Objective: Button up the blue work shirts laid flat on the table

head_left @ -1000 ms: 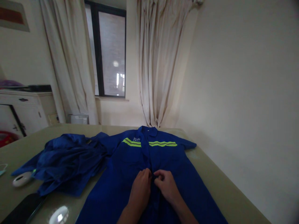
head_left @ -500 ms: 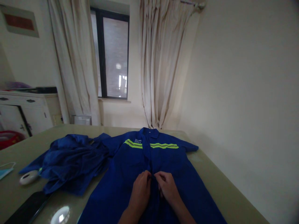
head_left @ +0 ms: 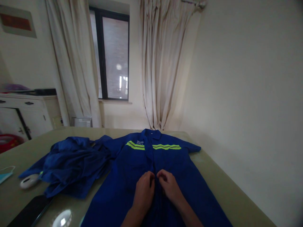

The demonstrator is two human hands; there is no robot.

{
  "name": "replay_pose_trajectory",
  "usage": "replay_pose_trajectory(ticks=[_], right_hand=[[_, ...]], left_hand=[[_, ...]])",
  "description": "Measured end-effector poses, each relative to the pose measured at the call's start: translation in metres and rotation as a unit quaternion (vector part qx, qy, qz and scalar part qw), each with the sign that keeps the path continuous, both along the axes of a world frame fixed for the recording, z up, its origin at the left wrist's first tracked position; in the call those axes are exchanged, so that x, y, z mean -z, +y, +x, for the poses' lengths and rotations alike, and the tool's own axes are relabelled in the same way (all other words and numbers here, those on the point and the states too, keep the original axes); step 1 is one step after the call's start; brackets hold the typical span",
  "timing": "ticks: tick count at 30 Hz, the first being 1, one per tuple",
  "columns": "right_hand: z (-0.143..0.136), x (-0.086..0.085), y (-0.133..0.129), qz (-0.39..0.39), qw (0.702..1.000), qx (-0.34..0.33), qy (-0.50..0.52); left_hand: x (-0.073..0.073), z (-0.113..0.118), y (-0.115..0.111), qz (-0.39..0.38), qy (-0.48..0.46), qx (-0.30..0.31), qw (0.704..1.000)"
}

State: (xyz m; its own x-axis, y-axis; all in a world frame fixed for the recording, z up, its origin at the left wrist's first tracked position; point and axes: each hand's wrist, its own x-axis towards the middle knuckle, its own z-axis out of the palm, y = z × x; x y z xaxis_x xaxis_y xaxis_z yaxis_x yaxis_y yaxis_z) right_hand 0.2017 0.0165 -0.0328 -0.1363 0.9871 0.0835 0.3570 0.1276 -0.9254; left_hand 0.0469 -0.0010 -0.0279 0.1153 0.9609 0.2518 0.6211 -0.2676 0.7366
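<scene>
A blue short-sleeved work shirt [head_left: 175, 160] with yellow-green reflective stripes lies spread on the table, its collar at the far end. At its middle front, my left hand [head_left: 145, 189] pinches the edge of the front opening. Close beside it on the right, my right hand [head_left: 169, 186] is also closed in a pinch on the other side of the opening. The two sets of fingertips nearly meet; any button or zip between them is too small and dark to make out. Left of the shirt, a second blue garment [head_left: 73, 164] lies crumpled in a heap.
The greenish table [head_left: 227, 176] runs along the wall on the right. At the left lie a white rounded object [head_left: 29, 181], a black phone-like object [head_left: 30, 210] and a blue face mask [head_left: 6, 176]. A white cabinet [head_left: 35, 115] and red basin [head_left: 9, 142] stand beyond.
Both hands have shifted very slightly up the shirt front, still pinching. The camera view has moved a little. The clothes lie as before.
</scene>
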Motion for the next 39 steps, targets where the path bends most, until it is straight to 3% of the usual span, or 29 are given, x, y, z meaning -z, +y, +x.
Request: replay_pose_trajectory(ticks=[3,11,20,25,29,39], right_hand=[[-0.003,-0.003,-0.002,0.040,0.998,0.016,-0.042],[-0.003,-0.007,-0.007,0.042,0.992,0.029,-0.115],[-0.006,-0.010,-0.008,0.074,0.978,0.020,-0.193],[-0.006,-0.013,-0.009,0.092,0.982,0.032,-0.163],[-0.006,-0.014,-0.005,0.064,0.989,0.062,-0.114],[-0.009,0.002,0.013,-0.062,0.991,0.115,0.036]], left_hand=[[0.002,-0.001,0.001,-0.006,-0.008,-0.002,1.000],[0.000,-0.002,0.001,0.002,-0.028,0.010,1.000],[-0.006,-0.002,0.004,-0.053,-0.053,-0.004,0.997],[-0.003,-0.005,0.012,-0.075,-0.101,-0.001,0.992],[-0.002,-0.007,0.013,-0.060,-0.111,0.011,0.992],[-0.003,-0.006,0.012,-0.024,-0.003,0.067,0.997]])
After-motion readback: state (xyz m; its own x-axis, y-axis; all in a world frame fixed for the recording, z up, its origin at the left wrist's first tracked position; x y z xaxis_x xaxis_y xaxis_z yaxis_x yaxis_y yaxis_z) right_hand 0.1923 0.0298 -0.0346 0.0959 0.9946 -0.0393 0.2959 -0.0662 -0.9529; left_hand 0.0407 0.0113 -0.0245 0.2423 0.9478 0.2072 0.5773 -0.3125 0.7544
